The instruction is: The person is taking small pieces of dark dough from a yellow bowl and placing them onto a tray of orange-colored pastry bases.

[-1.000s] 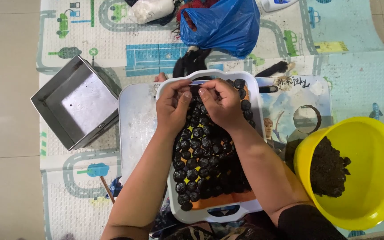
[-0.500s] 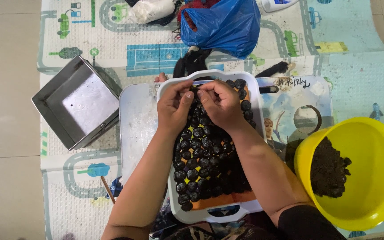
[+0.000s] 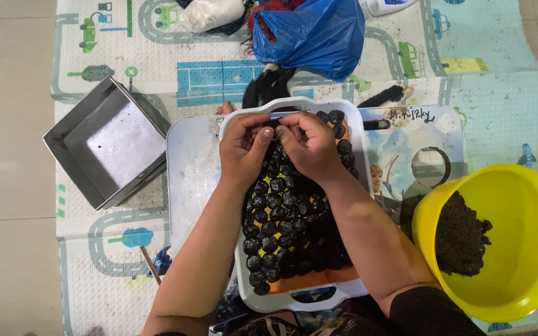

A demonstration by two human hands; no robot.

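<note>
Head view shows the left hand (image 3: 242, 148) and right hand (image 3: 309, 144) meeting, fingertips pinched on one small dark ball at the far end of the white plastic tray (image 3: 359, 186) packed with rows of small dark balls (image 3: 281, 224).

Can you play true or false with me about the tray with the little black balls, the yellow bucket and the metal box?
1. Both hands, left hand and right hand, are over the far end of the white tray. True.
2. The yellow bucket is empty. False: dark crumbly stuff lies inside.
3. The metal box is full of dark balls. False: the dark balls fill the tray.
4. A blue plastic bag lies beyond the tray. True.
</note>
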